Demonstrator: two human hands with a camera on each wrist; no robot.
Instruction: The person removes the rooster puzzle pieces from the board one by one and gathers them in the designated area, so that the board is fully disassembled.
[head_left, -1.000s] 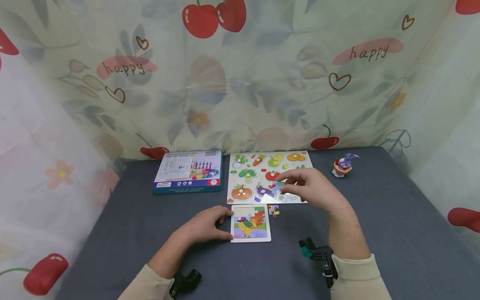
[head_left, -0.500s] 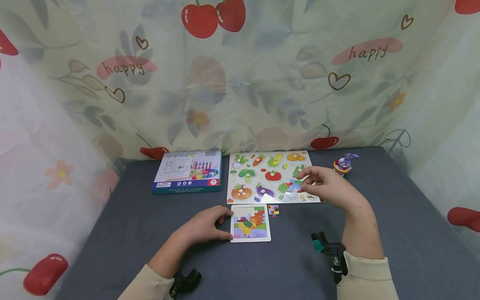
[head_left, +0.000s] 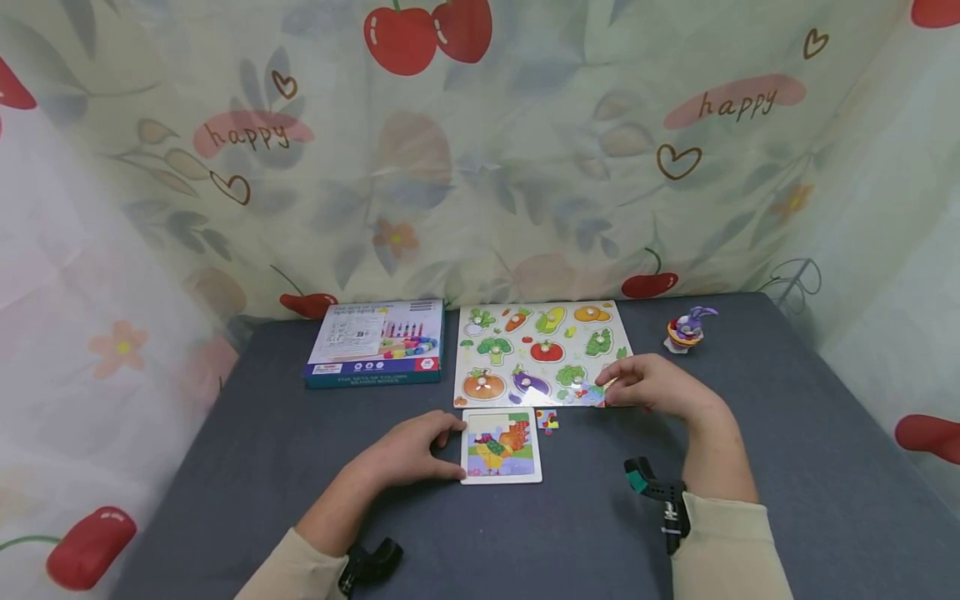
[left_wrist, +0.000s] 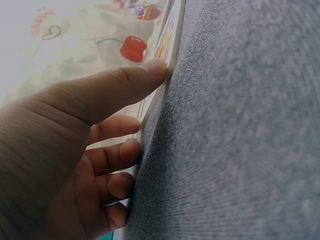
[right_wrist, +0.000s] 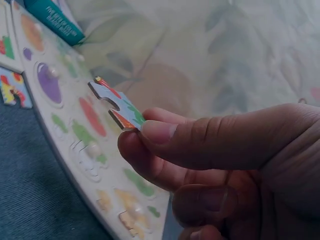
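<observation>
My left hand [head_left: 412,450] rests at the left side of a small white-framed jigsaw puzzle [head_left: 501,480] with a colourful bird picture. In the left wrist view its thumb [left_wrist: 155,69] touches the frame's edge, and the other fingers are loosely bent beside it. My right hand [head_left: 660,385] pinches a jigsaw piece [right_wrist: 122,104] between thumb and fingertips. That piece shows light blue, green and red, and is held tilted above the lower right of the vegetable board [head_left: 510,340]. A second jigsaw piece [head_left: 547,421], yellow and red, lies right of the frame.
The vegetable board, with several knobbed pieces, lies just behind the puzzle frame. A blue and white box [head_left: 375,343] is at the back left. A purple rabbit figure [head_left: 686,330] stands at the back right. A patterned curtain [head_left: 525,167] hangs behind the grey table [head_left: 300,433].
My right hand has moved right, then lowered toward the near edge of the vegetable board, with the jigsaw piece still in its fingers. My left hand and the puzzle frame have stayed put.
</observation>
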